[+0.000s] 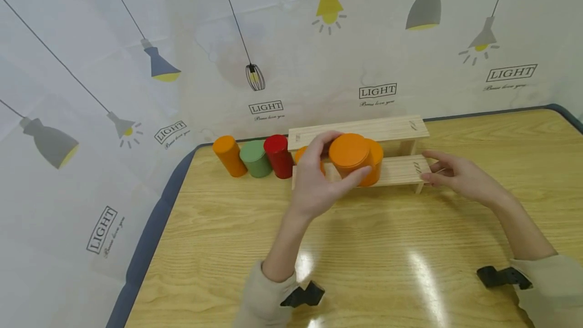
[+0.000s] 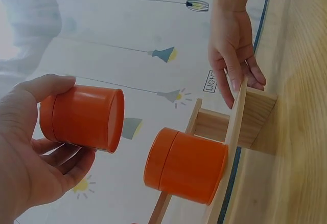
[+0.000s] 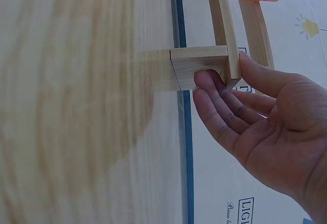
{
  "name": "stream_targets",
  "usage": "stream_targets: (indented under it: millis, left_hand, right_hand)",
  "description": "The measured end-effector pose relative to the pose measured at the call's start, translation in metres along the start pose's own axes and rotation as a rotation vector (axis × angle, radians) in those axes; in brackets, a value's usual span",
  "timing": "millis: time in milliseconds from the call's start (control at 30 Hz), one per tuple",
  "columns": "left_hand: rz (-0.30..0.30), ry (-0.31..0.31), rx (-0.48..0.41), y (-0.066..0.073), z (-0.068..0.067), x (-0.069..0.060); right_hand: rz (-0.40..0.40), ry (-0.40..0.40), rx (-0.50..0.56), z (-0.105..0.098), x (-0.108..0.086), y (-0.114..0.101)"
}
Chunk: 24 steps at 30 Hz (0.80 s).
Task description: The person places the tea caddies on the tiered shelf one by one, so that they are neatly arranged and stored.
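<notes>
My left hand [image 1: 314,181] grips an orange canister [image 1: 349,151], thumb on one side and fingers on the other, held in the air. Below it, a second orange canister [image 2: 186,165] stands on the lower board of a two-step wooden shelf [image 1: 360,129]. In the left wrist view a gap shows between the two canisters. At the shelf's right end, my right hand [image 1: 464,176] holds the lower board, its thumb at the top and its fingers beneath, as the right wrist view shows. Another orange canister [image 1: 301,154] is partly hidden behind my left hand.
Left of the shelf, a tall orange canister [image 1: 230,156], a green canister [image 1: 256,159] and a red canister [image 1: 279,157] stand in a row on the wooden table [image 1: 218,247]. Behind them rises a lamp-patterned cloth [image 1: 300,65].
</notes>
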State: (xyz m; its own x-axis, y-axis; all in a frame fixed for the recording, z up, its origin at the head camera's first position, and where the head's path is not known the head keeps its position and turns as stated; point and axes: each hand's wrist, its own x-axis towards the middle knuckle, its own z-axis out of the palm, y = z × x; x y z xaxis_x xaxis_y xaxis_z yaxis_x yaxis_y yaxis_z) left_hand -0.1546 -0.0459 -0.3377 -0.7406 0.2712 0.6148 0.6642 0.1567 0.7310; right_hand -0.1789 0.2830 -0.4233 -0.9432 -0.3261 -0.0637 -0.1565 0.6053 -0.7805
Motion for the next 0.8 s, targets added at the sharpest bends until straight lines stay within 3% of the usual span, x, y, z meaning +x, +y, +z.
stream_targets:
  millis: [267,467,667,800]
  left_hand:
    - [-0.022,-0.055,-0.009,-0.006,0.023,0.002]
    - [-0.077,-0.104,-0.026,-0.011,0.035,0.006]
    - [-0.17,-0.168,-0.006,-0.014,0.044,0.014]
    - [-0.186,-0.194,-0.002,-0.016,0.05,0.021]
  right_hand:
    - [0.007,-0.002,0.004,0.0,0.0,0.0]
    - [0.006,-0.006,0.023,0.0,-0.001,-0.001]
    - [0.002,-0.006,0.045,0.0,0.0,-0.001]
    - [0.0,-0.006,0.037,0.0,0.0,0.0]
